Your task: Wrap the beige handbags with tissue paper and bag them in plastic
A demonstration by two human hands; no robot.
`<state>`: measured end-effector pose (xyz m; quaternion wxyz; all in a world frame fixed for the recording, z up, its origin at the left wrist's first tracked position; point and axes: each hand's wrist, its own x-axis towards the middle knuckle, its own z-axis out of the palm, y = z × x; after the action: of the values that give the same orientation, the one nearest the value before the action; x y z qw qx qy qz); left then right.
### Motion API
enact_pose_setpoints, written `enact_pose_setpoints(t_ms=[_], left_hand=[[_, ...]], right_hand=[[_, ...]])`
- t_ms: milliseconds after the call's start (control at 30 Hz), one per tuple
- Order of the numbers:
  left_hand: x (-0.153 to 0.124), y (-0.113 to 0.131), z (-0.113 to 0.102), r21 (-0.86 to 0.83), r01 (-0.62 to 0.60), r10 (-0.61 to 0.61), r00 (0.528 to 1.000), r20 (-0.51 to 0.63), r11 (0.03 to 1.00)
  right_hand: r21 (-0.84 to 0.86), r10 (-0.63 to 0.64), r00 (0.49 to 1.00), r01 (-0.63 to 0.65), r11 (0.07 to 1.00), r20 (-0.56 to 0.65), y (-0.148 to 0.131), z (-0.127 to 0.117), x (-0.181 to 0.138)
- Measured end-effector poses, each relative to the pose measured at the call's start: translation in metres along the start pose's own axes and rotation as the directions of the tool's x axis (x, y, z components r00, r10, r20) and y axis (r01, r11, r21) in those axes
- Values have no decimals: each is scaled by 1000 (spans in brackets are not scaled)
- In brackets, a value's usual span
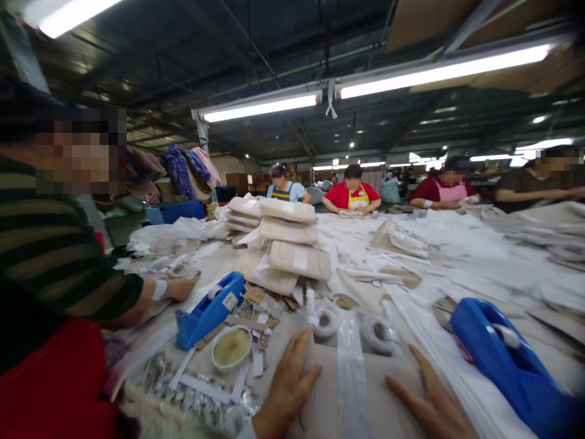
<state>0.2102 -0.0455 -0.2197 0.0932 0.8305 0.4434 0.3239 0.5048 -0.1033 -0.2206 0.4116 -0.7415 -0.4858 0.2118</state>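
Observation:
My left hand (286, 390) lies flat, fingers apart, on a beige fabric piece (329, 402) at the table's near edge. On the same piece, further right, my right hand (432, 399) rests flat with its fingers spread. A strip of clear tape (351, 372) runs down the fabric between the two hands. Neither hand holds anything. Rolls of clear tape (377, 332) lie just beyond the fabric.
Blue tape dispensers stand at left (208, 311) and at right (503, 353). A small white bowl (231, 348) sits near the left one. A stack of beige packs (287, 235) rises mid-table. A co-worker's hand (180, 288) rests at left; several people work across the table.

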Motion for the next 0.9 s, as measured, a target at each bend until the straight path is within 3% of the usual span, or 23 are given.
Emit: enact_pose_setpoints(t_ms=[167,233,300,367,433,533,667,767,900], left_hand=[[1,13,-9,-62,73,-70,996,63,995],[1,11,-9,5,56,-56,995,87,998],[9,15,-11,138,32,-37,999,34,990],[26,29,-15,264,-34,40,999,-20,964],[55,54,-18,266,-175,173,984,30,948],[106,97,-14,37,-396,382,903,198,918],[161,133,12,-235,-550,598,731,329,802],[180,139,35,-285,-591,653,638,407,755],[183,131,51,-293,-586,645,589,487,756]], right_hand=[[48,-27,1000,27,999,11,-23,-11,-6],[74,-16,1000,15,997,12,-28,-14,-7],[99,1,1000,-4,995,28,-31,-17,-8],[125,19,998,-27,992,65,-34,-19,-8],[156,27,995,-43,987,100,-35,-19,-9],[205,26,994,-47,978,105,-28,-16,-16],[260,69,993,-93,961,97,-3,-15,-38],[336,97,980,-152,929,175,16,-20,-53],[454,134,960,-236,859,245,33,-26,-64]])
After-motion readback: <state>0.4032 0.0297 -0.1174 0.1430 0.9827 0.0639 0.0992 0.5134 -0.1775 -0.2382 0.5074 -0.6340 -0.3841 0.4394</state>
